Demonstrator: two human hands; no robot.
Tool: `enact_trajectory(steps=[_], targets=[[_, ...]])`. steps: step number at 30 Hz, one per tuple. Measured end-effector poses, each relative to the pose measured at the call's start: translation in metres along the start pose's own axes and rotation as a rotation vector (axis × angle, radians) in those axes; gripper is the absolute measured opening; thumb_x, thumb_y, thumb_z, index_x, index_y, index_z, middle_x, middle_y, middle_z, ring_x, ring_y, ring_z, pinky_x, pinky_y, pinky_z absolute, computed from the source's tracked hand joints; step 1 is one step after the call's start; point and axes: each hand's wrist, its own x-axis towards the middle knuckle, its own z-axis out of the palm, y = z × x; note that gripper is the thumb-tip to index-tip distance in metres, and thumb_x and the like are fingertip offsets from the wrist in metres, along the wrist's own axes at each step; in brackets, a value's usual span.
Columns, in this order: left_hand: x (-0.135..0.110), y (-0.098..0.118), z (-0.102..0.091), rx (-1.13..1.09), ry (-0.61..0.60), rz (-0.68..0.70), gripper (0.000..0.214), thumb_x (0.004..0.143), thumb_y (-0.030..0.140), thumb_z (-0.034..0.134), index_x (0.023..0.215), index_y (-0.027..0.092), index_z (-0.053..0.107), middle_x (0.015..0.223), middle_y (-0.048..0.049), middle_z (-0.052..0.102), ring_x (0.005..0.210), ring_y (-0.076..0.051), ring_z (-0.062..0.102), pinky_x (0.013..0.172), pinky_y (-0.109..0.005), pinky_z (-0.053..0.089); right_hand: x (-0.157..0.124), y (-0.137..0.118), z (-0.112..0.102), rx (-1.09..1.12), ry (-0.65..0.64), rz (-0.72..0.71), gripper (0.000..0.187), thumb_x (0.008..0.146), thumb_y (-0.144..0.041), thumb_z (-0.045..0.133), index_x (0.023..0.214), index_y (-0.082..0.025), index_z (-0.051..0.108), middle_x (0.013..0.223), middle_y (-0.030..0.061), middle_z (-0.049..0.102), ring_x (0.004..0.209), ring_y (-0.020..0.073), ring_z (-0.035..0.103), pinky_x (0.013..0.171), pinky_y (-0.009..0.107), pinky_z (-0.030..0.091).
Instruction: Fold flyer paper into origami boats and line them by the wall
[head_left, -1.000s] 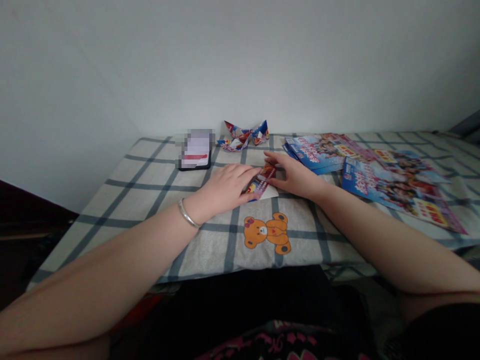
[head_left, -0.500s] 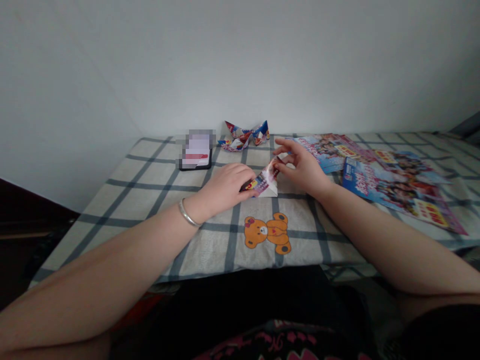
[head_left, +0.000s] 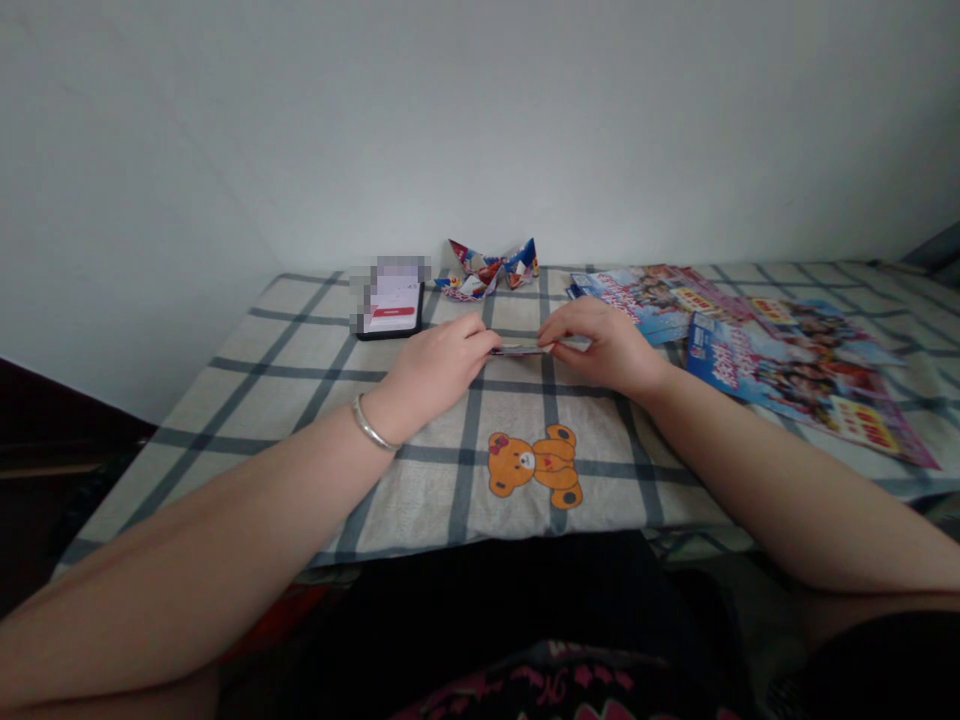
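Between my two hands is a piece of folded paper (head_left: 519, 350), seen nearly edge-on as a thin strip just above the tablecloth. My left hand (head_left: 448, 362) pinches its left end, a silver bangle (head_left: 373, 424) on the wrist. At the right end, my right hand (head_left: 600, 342) grips the paper between thumb and fingers. Most of the paper's printed face is turned out of sight. Beyond the hands stand folded paper shapes (head_left: 491, 270) made from colourful printed sheets.
A phone (head_left: 394, 300) with a lit, partly blurred screen lies at the back left. Several printed flyers (head_left: 795, 385) are spread on the right. The checked tablecloth (head_left: 315, 400) carries a bear picture (head_left: 532, 466) near the front edge; a pale wall (head_left: 480, 120) rises behind.
The folded paper has tipped from showing its printed face to nearly edge-on. My right hand has closed its fingers on the right end, and my left hand has shifted slightly away from me.
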Motion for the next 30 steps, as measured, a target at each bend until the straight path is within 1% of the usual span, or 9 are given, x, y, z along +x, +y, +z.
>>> enact_trajectory(steps=[3,6,9,13,17,22,25,28,30], targets=[[0.001,-0.004,0.005,-0.111,-0.036,0.075,0.027,0.097,0.016,0.050,0.118,0.016,0.066,0.107,-0.0086,0.064,0.095,-0.021,0.064,0.082,-0.034,0.053,-0.001,-0.001,-0.002,-0.107,-0.123,-0.107,0.012,0.088,-0.015,0.061,0.087,-0.020,0.072,0.102,0.0071,0.076,0.096,0.0221,0.068,0.088,0.039,0.053],[0.001,-0.006,0.008,-0.181,-0.058,0.190,0.028,0.096,0.018,0.052,0.120,0.017,0.067,0.116,-0.0094,0.065,0.108,-0.023,0.061,0.096,-0.040,0.052,-0.001,-0.002,-0.004,-0.200,-0.245,-0.134,0.015,0.087,-0.015,0.060,0.089,-0.020,0.073,0.102,0.0078,0.076,0.098,0.0241,0.066,0.088,0.039,0.053],[0.001,-0.007,0.007,-0.250,-0.078,0.265,0.027,0.095,0.019,0.055,0.117,0.022,0.070,0.120,-0.0075,0.066,0.112,-0.023,0.060,0.101,-0.042,0.050,-0.001,-0.001,-0.006,-0.235,-0.320,-0.140,0.018,0.087,-0.014,0.057,0.092,-0.018,0.074,0.096,0.0087,0.075,0.096,0.0251,0.065,0.086,0.039,0.052],[0.001,-0.006,0.005,-0.342,-0.106,0.341,0.029,0.094,0.023,0.058,0.121,0.024,0.070,0.127,-0.0079,0.065,0.119,-0.024,0.060,0.106,-0.045,0.048,0.000,-0.002,-0.009,-0.229,-0.362,-0.160,0.017,0.084,-0.014,0.059,0.090,-0.019,0.074,0.094,0.0085,0.075,0.094,0.0246,0.064,0.086,0.038,0.050],[0.000,-0.007,0.004,-0.389,-0.112,0.373,0.030,0.094,0.025,0.058,0.122,0.022,0.069,0.134,-0.0097,0.063,0.128,-0.025,0.058,0.110,-0.045,0.047,0.000,-0.004,-0.010,-0.131,-0.376,-0.155,0.011,0.085,-0.021,0.062,0.085,-0.020,0.073,0.089,0.0065,0.074,0.090,0.0229,0.063,0.085,0.037,0.049],[-0.001,-0.005,0.003,-0.420,-0.139,0.383,0.029,0.092,0.024,0.059,0.119,0.021,0.069,0.136,-0.0110,0.064,0.131,-0.025,0.057,0.111,-0.047,0.047,-0.001,-0.005,-0.007,-0.010,-0.387,-0.069,0.009,0.087,-0.026,0.064,0.085,-0.022,0.072,0.087,0.0053,0.072,0.087,0.0207,0.063,0.082,0.036,0.048],[0.000,-0.004,0.001,-0.437,-0.134,0.389,0.027,0.091,0.023,0.059,0.116,0.022,0.070,0.134,-0.0095,0.064,0.126,-0.025,0.059,0.109,-0.046,0.048,-0.001,-0.004,-0.004,0.025,-0.381,-0.040,0.008,0.087,-0.025,0.064,0.085,-0.022,0.071,0.085,0.0044,0.071,0.084,0.0196,0.063,0.081,0.035,0.047],[0.000,-0.004,0.000,-0.464,-0.129,0.395,0.025,0.090,0.021,0.059,0.111,0.022,0.072,0.123,-0.0089,0.067,0.114,-0.023,0.064,0.101,-0.043,0.052,0.000,-0.003,0.000,0.043,-0.373,-0.020,0.006,0.087,-0.023,0.065,0.083,-0.021,0.070,0.084,0.0042,0.070,0.083,0.0194,0.063,0.082,0.036,0.046],[0.001,-0.003,-0.001,-0.476,-0.132,0.402,0.025,0.090,0.020,0.058,0.109,0.022,0.073,0.118,-0.0081,0.068,0.110,-0.022,0.064,0.099,-0.042,0.052,0.000,-0.002,0.002,0.042,-0.365,-0.004,0.006,0.086,-0.022,0.066,0.082,-0.020,0.069,0.084,0.0044,0.069,0.083,0.0193,0.062,0.082,0.036,0.045]])
